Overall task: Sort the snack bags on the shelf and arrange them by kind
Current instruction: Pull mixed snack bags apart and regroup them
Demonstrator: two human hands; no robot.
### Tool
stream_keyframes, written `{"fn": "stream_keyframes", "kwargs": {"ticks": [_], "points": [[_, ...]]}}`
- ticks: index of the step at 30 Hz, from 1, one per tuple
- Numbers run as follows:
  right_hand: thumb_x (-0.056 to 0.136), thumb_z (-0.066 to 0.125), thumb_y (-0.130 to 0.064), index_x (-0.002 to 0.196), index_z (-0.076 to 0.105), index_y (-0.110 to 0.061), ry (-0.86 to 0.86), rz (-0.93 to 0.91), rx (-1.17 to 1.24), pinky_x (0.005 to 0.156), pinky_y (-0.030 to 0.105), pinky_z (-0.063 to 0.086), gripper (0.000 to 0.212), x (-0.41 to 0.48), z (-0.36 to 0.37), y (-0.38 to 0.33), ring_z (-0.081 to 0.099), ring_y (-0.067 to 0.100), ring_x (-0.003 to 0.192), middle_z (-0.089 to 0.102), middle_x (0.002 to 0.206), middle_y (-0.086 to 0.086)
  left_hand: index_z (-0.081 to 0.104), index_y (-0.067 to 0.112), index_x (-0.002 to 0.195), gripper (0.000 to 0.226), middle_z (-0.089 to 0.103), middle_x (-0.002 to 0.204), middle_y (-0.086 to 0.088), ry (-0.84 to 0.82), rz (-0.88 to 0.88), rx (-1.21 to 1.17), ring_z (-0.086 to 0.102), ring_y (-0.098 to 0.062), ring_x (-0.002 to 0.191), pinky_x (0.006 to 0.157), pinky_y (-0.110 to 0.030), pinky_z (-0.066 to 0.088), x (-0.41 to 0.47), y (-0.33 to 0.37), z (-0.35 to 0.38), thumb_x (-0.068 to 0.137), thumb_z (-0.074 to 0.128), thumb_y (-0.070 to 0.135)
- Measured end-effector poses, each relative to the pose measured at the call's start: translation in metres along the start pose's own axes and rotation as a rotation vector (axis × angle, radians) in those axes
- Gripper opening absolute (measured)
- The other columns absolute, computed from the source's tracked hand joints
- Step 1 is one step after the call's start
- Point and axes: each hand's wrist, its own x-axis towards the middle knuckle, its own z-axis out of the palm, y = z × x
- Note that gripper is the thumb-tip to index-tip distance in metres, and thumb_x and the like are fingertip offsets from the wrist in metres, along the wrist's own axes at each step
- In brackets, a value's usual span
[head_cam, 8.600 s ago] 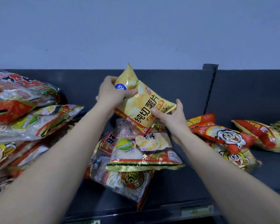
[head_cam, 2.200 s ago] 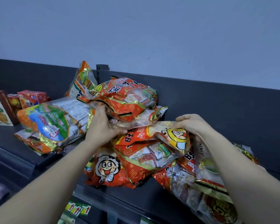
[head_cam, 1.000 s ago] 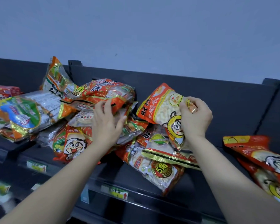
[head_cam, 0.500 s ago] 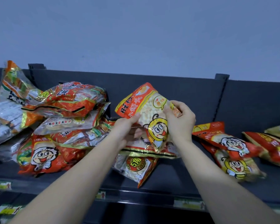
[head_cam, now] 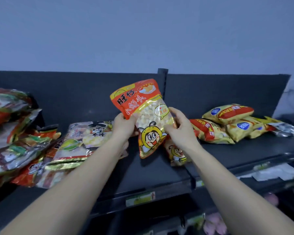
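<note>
The red bag [head_cam: 146, 116] stood nearly upright, tipped a little left, held above the dark shelf [head_cam: 159, 172] in front of its back wall. Its clear window showed small pale round puffs, with a cartoon bee face printed below. The left hand [head_cam: 124, 126] gripped the bag's left edge, fingers curled round it. The right hand [head_cam: 178, 126] pinched the right edge, thumb on the front and fingers behind.

A second bee bag [head_cam: 176, 153] lay flat just under the right wrist. To the right lay a pile of yellow bags [head_cam: 227, 122], overlapping one another. To the left lay a flat cracker bag [head_cam: 85, 138] and, beyond it, a heap of red bags [head_cam: 10, 133].

Bare shelf showed below the held bag, out to the front lip with its price label [head_cam: 140, 198].
</note>
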Motion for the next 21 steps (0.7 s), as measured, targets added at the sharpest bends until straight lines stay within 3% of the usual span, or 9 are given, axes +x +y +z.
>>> {"fn": "stream_keyframes", "kwargs": {"ticks": [2,5,8,11,13,17,21], "points": [[0.086,0.060,-0.002,0.131,0.051,-0.030,0.017,0.001,-0.032,0.089,0.021,0.048,0.054,0.004,-0.028,0.012,0.057,0.002,0.109,0.059,0.115,-0.018,0.056,0.019,0.093,0.008,0.068,0.099,-0.005,-0.018,-0.005,-0.005,0.063,-0.021,0.081,0.060,-0.031,0.053,0.002,-0.006,0.032,0.097,0.056,0.026],[0.086,0.060,-0.004,0.128,0.055,-0.030,0.049,0.039,-0.062,0.098,0.036,0.050,0.049,0.016,-0.066,0.032,0.058,0.009,0.114,0.061,0.119,-0.014,0.057,0.018,0.103,0.013,0.070,0.107,-0.005,-0.104,-0.030,-0.010,0.067,-0.024,0.093,0.080,-0.040,0.057,0.003,-0.016,0.078,0.092,0.063,0.022],[0.092,0.061,-0.015,0.131,0.056,-0.025,0.036,0.109,-0.117,0.104,0.039,0.045,0.040,0.029,-0.098,0.049,0.053,0.014,0.122,0.057,0.131,-0.007,0.049,0.015,0.121,0.045,0.068,0.110,-0.008,-0.187,-0.057,-0.005,0.069,-0.026,0.092,0.070,-0.037,0.058,0.000,-0.022,0.119,0.082,0.069,0.008],[0.094,0.061,-0.030,0.131,0.054,-0.026,-0.011,0.192,-0.091,0.101,0.044,0.047,0.039,0.044,-0.119,0.068,0.056,0.021,0.118,0.056,0.130,-0.002,0.043,0.019,0.124,0.051,0.066,0.107,-0.008,-0.202,-0.079,0.018,0.070,-0.026,0.086,0.060,-0.033,0.057,0.001,-0.027,0.149,0.083,0.067,0.002],[0.090,0.065,-0.036,0.132,0.052,-0.026,-0.046,0.242,-0.071,0.100,0.042,0.049,0.045,0.052,-0.127,0.076,0.058,0.021,0.116,0.056,0.127,-0.002,0.041,0.022,0.132,0.055,0.066,0.111,-0.008,-0.185,-0.082,0.045,0.070,-0.024,0.086,0.063,-0.033,0.057,0.008,-0.033,0.161,0.086,0.066,0.004],[0.081,0.077,-0.033,0.136,0.046,-0.023,-0.176,0.279,0.027,0.096,0.026,0.044,0.064,0.065,-0.132,0.090,0.053,0.011,0.115,0.054,0.126,-0.007,0.032,0.020,0.148,0.069,0.060,0.127,-0.009,-0.112,-0.101,0.131,0.067,-0.022,0.094,0.070,-0.032,0.055,0.030,-0.040,0.169,0.089,0.067,0.019],[0.084,0.070,-0.045,0.134,0.054,-0.020,-0.170,0.238,-0.137,0.103,0.033,0.043,0.058,0.086,-0.122,0.105,0.050,0.014,0.124,0.054,0.133,-0.005,0.033,0.016,0.149,0.070,0.052,0.140,-0.009,-0.196,-0.161,0.343,0.058,-0.023,0.108,0.077,-0.032,0.052,0.052,-0.043,0.168,0.090,0.067,0.032]]}}
